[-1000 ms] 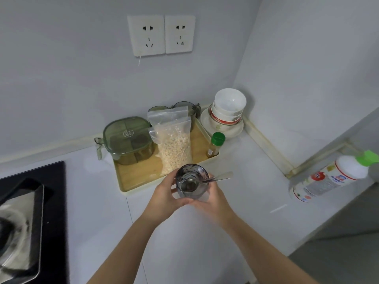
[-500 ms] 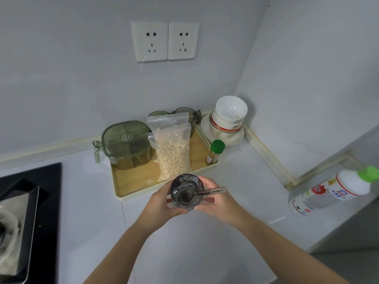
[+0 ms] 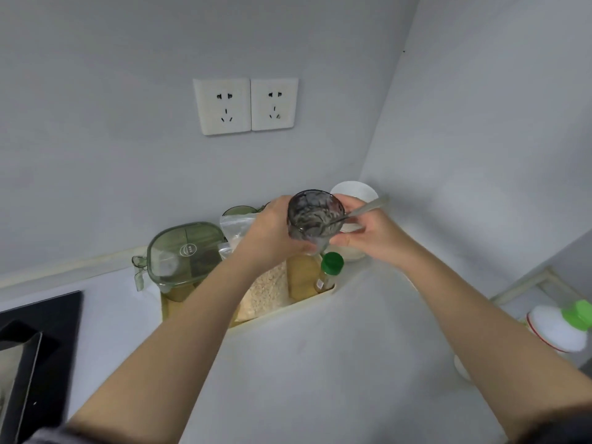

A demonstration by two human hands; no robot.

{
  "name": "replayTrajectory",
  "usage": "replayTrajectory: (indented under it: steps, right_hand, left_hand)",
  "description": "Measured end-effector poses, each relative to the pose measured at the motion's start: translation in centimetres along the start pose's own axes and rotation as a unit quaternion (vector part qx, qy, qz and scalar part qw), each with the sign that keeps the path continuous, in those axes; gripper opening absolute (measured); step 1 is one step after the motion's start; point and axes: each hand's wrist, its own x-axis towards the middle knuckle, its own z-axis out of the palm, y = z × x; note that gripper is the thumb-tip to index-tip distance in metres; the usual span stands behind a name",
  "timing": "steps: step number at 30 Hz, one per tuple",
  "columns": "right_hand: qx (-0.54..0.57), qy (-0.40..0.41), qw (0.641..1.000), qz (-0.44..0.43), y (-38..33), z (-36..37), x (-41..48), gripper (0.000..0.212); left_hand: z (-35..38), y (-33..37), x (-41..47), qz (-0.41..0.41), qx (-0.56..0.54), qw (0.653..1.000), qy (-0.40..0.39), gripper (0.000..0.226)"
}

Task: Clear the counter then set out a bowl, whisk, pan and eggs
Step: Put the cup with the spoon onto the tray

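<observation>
A corner of a kitchen with plain grey walls, seen from above. At the centre of view a dark, smeared glass [image 3: 315,216] is held in the air above the pale grey table [image 3: 320,363]. The left hand [image 3: 272,233] curls round its 9 o'clock side and the right hand [image 3: 368,235] grips its 3 o'clock side. A metal spoon [image 3: 368,208] stands in the glass, with its handle pointing to 2 o'clock.

At 6 o'clock from the glass a wooden tray [image 3: 315,296] sits on the table against the wall. It holds a green-lidded container [image 3: 184,251], a bag of oats [image 3: 264,293] and a small green-capped bottle [image 3: 331,267]. Stacked white bowls [image 3: 354,190] stand in the corner at 2 o'clock from the glass. Two wall sockets [image 3: 245,105] are at 11 o'clock, a black stove [image 3: 41,328] at 8 o'clock, and a white bottle with a green cap [image 3: 560,328] at 4 o'clock.
</observation>
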Motion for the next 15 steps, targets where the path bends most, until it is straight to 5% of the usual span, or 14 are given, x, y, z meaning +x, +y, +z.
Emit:
replayTrajectory:
  steps: [6, 15]
  right_hand:
    - [0.037, 0.0, 0.998, 0.045, 3.2, -0.3, 2.4, 0.061]
    - [0.078, -0.04, 0.994, 0.072, 6.5, 0.7, 2.6, 0.046]
  left_hand:
    - [2.8, -0.7, 3.6, -0.044, 0.065, 0.995, -0.068, 0.104]
    - [5.9, -2.5, 5.1, -0.088, 0.169, 0.974, -0.127, 0.102]
